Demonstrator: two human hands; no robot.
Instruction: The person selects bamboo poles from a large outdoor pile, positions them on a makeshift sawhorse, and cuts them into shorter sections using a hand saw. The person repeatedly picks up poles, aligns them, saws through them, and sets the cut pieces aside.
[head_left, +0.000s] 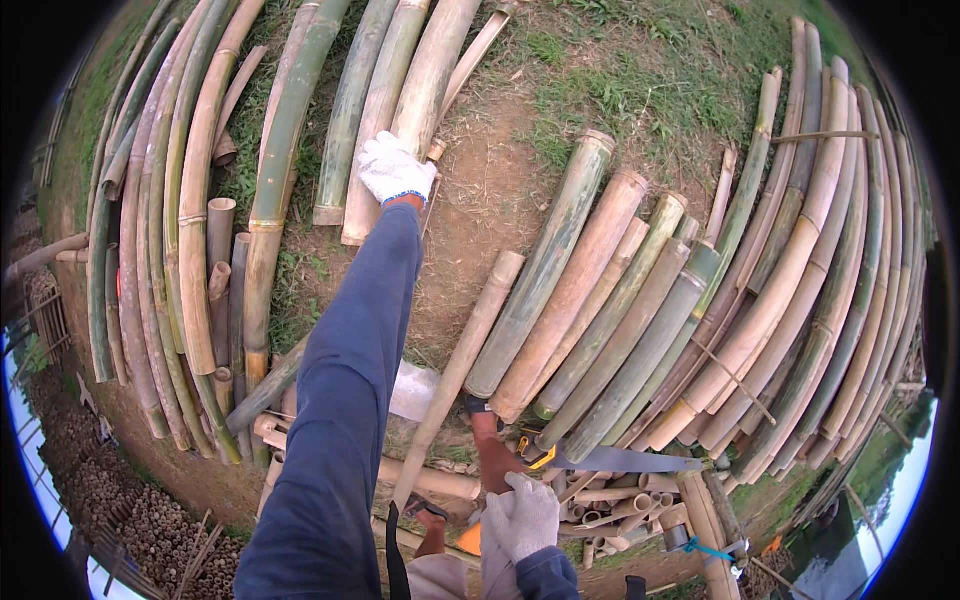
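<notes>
With the left hand (397, 168) in a white glove, reaching far forward and covering the near end of a thick pale bamboo pole (437, 70), at the left edge of the bare dirt strip (490, 205); cannot tell if gripping or only pressing. Probably touching there because of an end facing the body, easy to reach. With the right hand (523, 515) in a greyish glove, resting on or just above the right trouser leg (497, 565), fingers bent, showing no tool; likely for balance, but cannot tell if fully closed.

Along the right edge of the strip, seeing a row of bamboo poles (572, 292) set side by side, perhaps against rolling. Below their near ends, noticing a handsaw (625, 459), blade pointing right, beside short offcuts (635, 510).

Between both sides, finding open room on the dirt, continuing into grass (680, 80) at the far edge; much tighter at the near edge, because of a slender bamboo pole (456, 378) slanting close to the legs.
</notes>
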